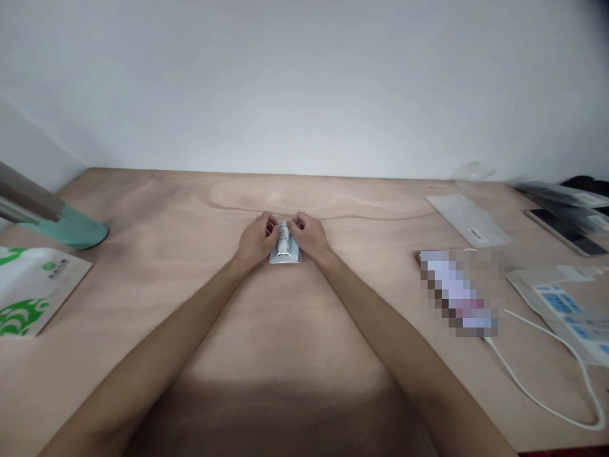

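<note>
A small, shiny silvery-white packet lies on the wooden table between my hands. Its flat lower edge faces me, and a raised narrow part runs up its middle. My left hand is closed at the packet's upper left, thumb and curled fingers pinched together. On the upper right, my right hand is closed in the same way, its thumb at the packet. The fingertips partly cover the upper sides of the packet. What it contains cannot be made out.
A teal-based cylindrical bottle and a white-and-green packet are at the left. To the right are a blurred-out phone, a white cable, a translucent sleeve, a dark flat device and a blue-printed plastic bag.
</note>
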The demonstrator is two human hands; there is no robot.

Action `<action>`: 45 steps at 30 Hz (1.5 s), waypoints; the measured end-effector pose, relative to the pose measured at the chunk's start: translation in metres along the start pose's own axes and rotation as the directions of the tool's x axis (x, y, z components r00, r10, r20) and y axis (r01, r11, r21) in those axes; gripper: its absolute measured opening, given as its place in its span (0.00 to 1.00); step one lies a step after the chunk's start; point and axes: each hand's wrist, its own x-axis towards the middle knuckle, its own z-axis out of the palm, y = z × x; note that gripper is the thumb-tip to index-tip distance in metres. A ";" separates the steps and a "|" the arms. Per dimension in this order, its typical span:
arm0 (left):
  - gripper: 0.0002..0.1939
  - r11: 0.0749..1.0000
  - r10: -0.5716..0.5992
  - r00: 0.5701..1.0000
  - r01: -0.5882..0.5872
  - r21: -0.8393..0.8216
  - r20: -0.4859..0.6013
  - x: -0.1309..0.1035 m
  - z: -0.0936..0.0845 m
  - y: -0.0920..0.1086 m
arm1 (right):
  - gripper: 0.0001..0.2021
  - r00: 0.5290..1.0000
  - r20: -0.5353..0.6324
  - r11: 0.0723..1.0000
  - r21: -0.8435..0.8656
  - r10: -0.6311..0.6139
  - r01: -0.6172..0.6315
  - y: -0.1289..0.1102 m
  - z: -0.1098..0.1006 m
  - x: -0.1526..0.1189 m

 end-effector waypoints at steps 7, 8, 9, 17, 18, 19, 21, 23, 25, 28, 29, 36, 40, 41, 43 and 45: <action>0.06 1.000 -0.006 1.000 0.006 0.003 0.003 0.000 0.000 0.001 | 0.10 1.000 -0.003 1.000 -0.010 -0.007 0.007 0.000 0.000 0.000; 0.06 1.000 -0.007 1.000 0.007 0.001 0.004 0.000 0.000 0.001 | 0.10 1.000 -0.002 1.000 -0.009 -0.004 0.004 0.000 0.000 0.000; 0.06 1.000 -0.008 1.000 0.008 -0.001 0.004 0.000 0.000 0.001 | 0.10 1.000 -0.001 1.000 -0.008 -0.002 0.002 0.000 0.000 -0.001; 0.06 1.000 -0.002 1.000 0.002 0.010 0.004 0.000 0.000 0.000 | 0.11 1.000 -0.002 1.000 -0.001 -0.012 0.012 0.002 0.001 0.000; 0.06 1.000 0.000 1.000 0.000 0.009 0.003 0.000 0.000 0.000 | 0.11 1.000 -0.003 1.000 -0.003 -0.014 0.014 0.002 0.001 0.000; 0.06 1.000 0.002 1.000 -0.002 0.008 0.002 0.000 0.000 -0.001 | 0.10 1.000 -0.003 1.000 -0.003 -0.017 0.017 0.002 0.001 0.000; 0.06 1.000 0.004 1.000 -0.004 0.004 -0.001 0.000 0.001 -0.001 | 0.10 1.000 -0.005 1.000 -0.003 -0.019 0.019 0.002 0.001 0.000; 0.06 1.000 0.004 1.000 -0.004 -0.002 -0.003 0.000 0.001 -0.001 | 0.10 1.000 -0.007 1.000 -0.002 -0.021 0.021 0.002 0.001 0.000; 0.06 1.000 0.007 1.000 -0.007 -0.008 -0.004 0.000 0.000 0.000 | 0.10 1.000 -0.006 1.000 0.003 -0.021 0.021 0.002 0.001 0.000; 0.06 1.000 0.009 1.000 -0.009 -0.015 -0.002 0.000 0.000 -0.001 | 0.10 1.000 -0.002 1.000 0.008 -0.018 0.018 0.002 0.001 0.000; 0.06 1.000 0.009 1.000 -0.009 -0.016 -0.002 0.000 0.000 -0.001 | 0.10 1.000 -0.002 1.000 0.005 -0.014 0.014 0.001 0.001 0.000; 0.06 1.000 0.001 1.000 -0.001 -0.003 -0.011 0.002 0.002 -0.002 | 0.10 1.000 0.000 1.000 -0.007 -0.012 0.012 0.001 0.000 0.000; 0.06 1.000 0.003 1.000 -0.003 -0.004 -0.009 0.001 0.002 -0.001 | 0.10 1.000 0.002 1.000 -0.012 -0.022 0.022 0.001 0.000 0.000; 0.06 1.000 0.003 1.000 -0.003 0.000 -0.010 0.001 0.002 -0.001 | 0.10 1.000 0.002 1.000 -0.016 -0.022 0.022 0.001 0.000 0.000; 0.06 1.000 0.007 1.000 -0.007 0.006 -0.013 0.001 0.002 -0.002 | 0.11 1.000 0.006 1.000 -0.023 -0.017 0.017 0.001 0.000 0.000; 0.06 1.000 0.014 1.000 -0.014 0.003 -0.016 0.001 0.002 -0.003 | 0.11 1.000 0.011 1.000 -0.025 -0.011 0.012 0.001 0.000 0.000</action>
